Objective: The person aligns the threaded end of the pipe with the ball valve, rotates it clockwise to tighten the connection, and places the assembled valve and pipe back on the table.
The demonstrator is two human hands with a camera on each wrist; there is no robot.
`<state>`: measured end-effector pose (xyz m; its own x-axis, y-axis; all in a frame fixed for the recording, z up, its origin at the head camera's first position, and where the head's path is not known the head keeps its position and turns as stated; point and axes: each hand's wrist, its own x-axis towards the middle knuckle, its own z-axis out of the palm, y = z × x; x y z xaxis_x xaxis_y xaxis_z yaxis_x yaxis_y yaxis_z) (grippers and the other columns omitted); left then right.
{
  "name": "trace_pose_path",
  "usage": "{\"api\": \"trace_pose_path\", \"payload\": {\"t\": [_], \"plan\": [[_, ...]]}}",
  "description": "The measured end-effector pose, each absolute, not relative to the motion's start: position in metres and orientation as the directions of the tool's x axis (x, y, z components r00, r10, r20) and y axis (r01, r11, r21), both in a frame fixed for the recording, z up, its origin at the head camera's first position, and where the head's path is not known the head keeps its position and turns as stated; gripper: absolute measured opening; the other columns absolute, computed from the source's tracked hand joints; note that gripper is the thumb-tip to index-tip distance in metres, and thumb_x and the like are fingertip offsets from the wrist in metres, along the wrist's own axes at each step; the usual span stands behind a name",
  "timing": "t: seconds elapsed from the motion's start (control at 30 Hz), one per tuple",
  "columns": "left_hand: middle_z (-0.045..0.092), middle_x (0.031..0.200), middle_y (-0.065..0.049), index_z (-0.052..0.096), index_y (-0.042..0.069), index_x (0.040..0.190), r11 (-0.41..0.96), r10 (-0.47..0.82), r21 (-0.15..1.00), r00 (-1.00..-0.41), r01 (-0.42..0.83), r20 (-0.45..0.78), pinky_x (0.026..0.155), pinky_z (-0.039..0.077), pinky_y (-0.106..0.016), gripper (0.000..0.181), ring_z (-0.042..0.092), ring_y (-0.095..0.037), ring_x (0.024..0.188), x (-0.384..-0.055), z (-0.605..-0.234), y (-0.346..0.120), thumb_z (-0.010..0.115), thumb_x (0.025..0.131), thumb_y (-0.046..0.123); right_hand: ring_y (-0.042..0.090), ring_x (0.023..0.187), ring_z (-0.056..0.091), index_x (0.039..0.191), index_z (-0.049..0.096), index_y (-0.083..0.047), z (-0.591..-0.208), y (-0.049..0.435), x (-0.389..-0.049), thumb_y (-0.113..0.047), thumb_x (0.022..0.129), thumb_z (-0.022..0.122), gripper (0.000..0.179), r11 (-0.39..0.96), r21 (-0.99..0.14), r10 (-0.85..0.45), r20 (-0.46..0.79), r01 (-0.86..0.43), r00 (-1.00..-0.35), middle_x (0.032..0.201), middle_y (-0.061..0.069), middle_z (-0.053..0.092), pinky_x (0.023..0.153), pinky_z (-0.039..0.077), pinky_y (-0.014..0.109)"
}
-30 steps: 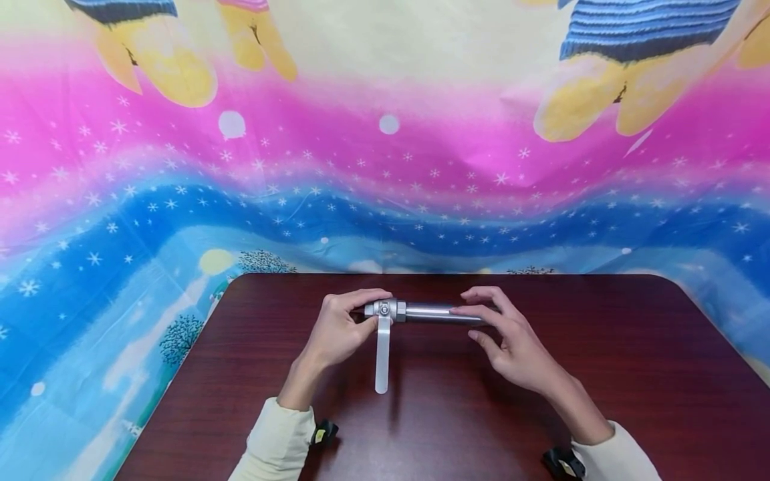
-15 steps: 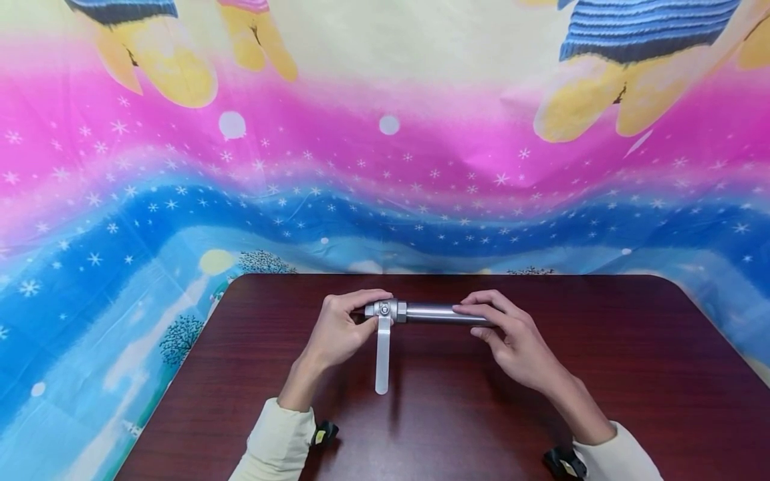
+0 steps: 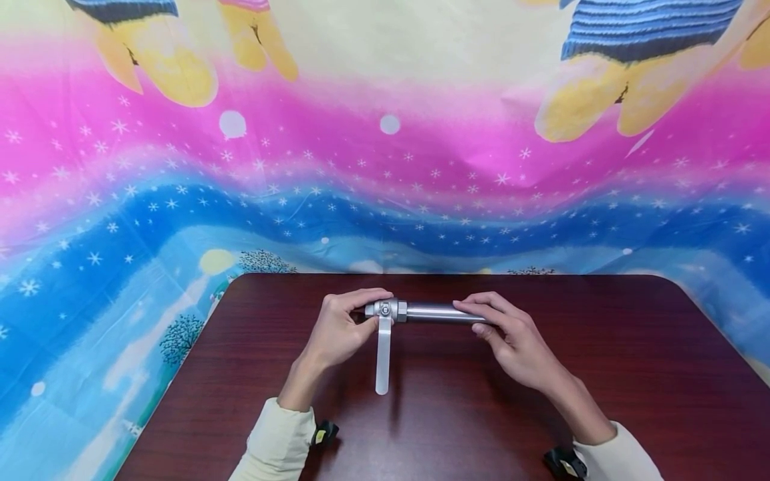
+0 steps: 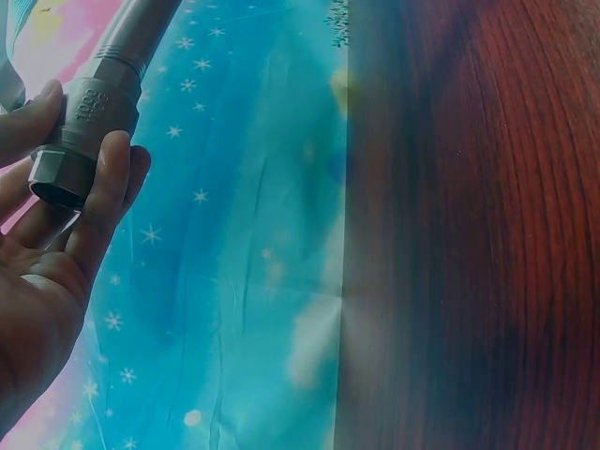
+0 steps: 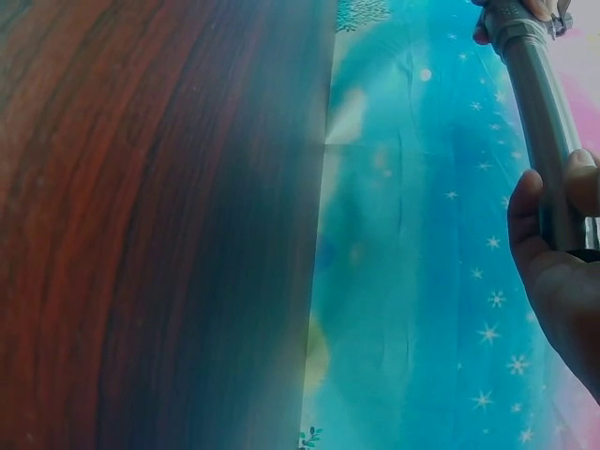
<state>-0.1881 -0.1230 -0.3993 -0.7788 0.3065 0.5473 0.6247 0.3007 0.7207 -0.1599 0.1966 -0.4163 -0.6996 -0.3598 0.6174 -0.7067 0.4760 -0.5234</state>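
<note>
My left hand (image 3: 343, 331) grips a silver ball valve (image 3: 390, 308) at its left end, thumb in front and fingers behind. The valve's flat lever handle (image 3: 382, 357) points down toward me. A smooth metal pipe (image 3: 430, 312) runs level to the right out of the valve's hex end. Around the pipe's far right end curl the thumb and fingers of my right hand (image 3: 517, 341). In the left wrist view the valve body (image 4: 94, 112) shows raised lettering and an open hex end. The right wrist view has the pipe (image 5: 544, 122) between thumb and fingers.
Valve and pipe are held above a dark red-brown wooden table (image 3: 421, 427) with rounded far corners. Behind it hangs a pink and blue cloth (image 3: 373, 167) with snowflakes. A black device (image 3: 325, 433) sits at the left cuff, another black device (image 3: 564, 463) at the right cuff.
The right hand's fingers have closed in from a loose, spread pose to hold the pipe's end. The left hand and the valve have stayed in place.
</note>
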Motion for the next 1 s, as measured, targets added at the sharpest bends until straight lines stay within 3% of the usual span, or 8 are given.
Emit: {"api": "trace_pose_path", "payload": {"t": [0.13, 0.27, 0.37, 0.53, 0.77, 1.0], "plan": [[0.082, 0.114, -0.009, 0.082, 0.007, 0.119, 0.301, 0.308, 0.715, -0.774, 0.631, 0.553, 0.072, 0.063, -0.038, 0.042, 0.067, -0.008, 0.085, -0.1878, -0.3989, -0.1224, 0.077, 0.083, -0.014, 0.005, 0.083, 0.063, 0.138, 0.073, -0.012, -0.4156, 0.197, -0.1592, 0.015, 0.094, 0.069, 0.052, 0.458, -0.55, -0.373, 0.594, -0.698, -0.713, 0.131, 0.004, 0.068, 0.073, 0.052, 0.015], [0.082, 0.114, -0.009, 0.082, 0.006, 0.119, 0.304, 0.311, 0.712, -0.772, 0.633, 0.554, 0.072, 0.061, -0.031, 0.042, 0.067, -0.007, 0.087, -0.1877, -0.399, -0.1223, 0.077, 0.082, -0.013, 0.008, 0.105, 0.063, 0.146, 0.066, -0.017, -0.4147, 0.197, -0.1578, 0.007, 0.1, 0.065, 0.052, 0.489, -0.568, -0.38, 0.545, -0.662, -0.748, 0.136, 0.002, 0.065, 0.089, 0.049, 0.018], [0.082, 0.114, -0.009, 0.082, 0.005, 0.119, 0.307, 0.313, 0.712, -0.773, 0.632, 0.552, 0.072, 0.061, -0.029, 0.041, 0.068, -0.008, 0.087, -0.1879, -0.3993, -0.1223, 0.077, 0.082, -0.013, 0.012, 0.125, 0.054, 0.151, 0.061, -0.021, -0.415, 0.1958, -0.156, 0.0, 0.102, 0.067, 0.054, 0.523, -0.573, -0.376, 0.509, -0.631, -0.774, 0.144, 0.002, 0.059, 0.099, 0.042, 0.021], [0.082, 0.115, -0.009, 0.081, 0.004, 0.119, 0.312, 0.308, 0.716, -0.779, 0.625, 0.546, 0.073, 0.063, -0.035, 0.04, 0.068, -0.006, 0.088, -0.1883, -0.4, -0.1225, 0.076, 0.083, -0.013, 0.018, 0.135, 0.047, 0.143, 0.065, -0.023, -0.4165, 0.1941, -0.155, 0.004, 0.096, 0.074, 0.055, 0.53, -0.557, -0.384, 0.515, -0.64, -0.766, 0.15, 0.008, 0.051, 0.098, 0.039, 0.022], [0.082, 0.116, -0.009, 0.082, 0.007, 0.12, 0.306, 0.309, 0.722, -0.782, 0.621, 0.541, 0.074, 0.064, -0.047, 0.043, 0.07, -0.012, 0.09, -0.1887, -0.4002, -0.1229, 0.076, 0.083, -0.014, 0.012, 0.122, 0.051, 0.129, 0.072, -0.022, -0.4169, 0.1946, -0.1566, 0.015, 0.089, 0.075, 0.054, 0.478, -0.543, -0.392, 0.572, -0.69, -0.721, 0.137, 0.004, 0.055, 0.087, 0.042, 0.019], [0.082, 0.115, -0.009, 0.081, 0.006, 0.119, 0.289, 0.318, 0.727, -0.779, 0.623, 0.54, 0.074, 0.063, -0.039, 0.044, 0.069, -0.01, 0.089, -0.1889, -0.4014, -0.122, 0.076, 0.081, -0.015, 0.008, 0.109, 0.057, 0.124, 0.076, -0.019, -0.4174, 0.1954, -0.1584, 0.017, 0.085, 0.077, 0.053, 0.47, -0.524, -0.374, 0.611, -0.71, -0.698, 0.127, 0.0, 0.062, 0.085, 0.046, 0.017]]}}
